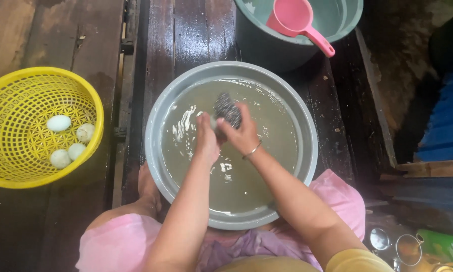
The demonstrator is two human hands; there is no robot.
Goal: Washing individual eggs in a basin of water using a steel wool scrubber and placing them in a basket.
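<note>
A grey basin (307, 121) of murky water sits on the wet wooden floor in front of me. Over the water my right hand (241, 133) grips a dark metal scouring pad (227, 109). My left hand (206, 137) is closed around a small pale object, likely an egg (214, 122), mostly hidden by the fingers, and the pad presses against it. A thin bangle (252, 150) circles my right wrist.
A yellow plastic basket (15, 171) at the left holds several pale eggs (58, 123). Behind the basin stands a teal tub (347, 20) with a pink scoop (297, 20) in it. Metal lids and a green packet (443, 247) lie at the lower right.
</note>
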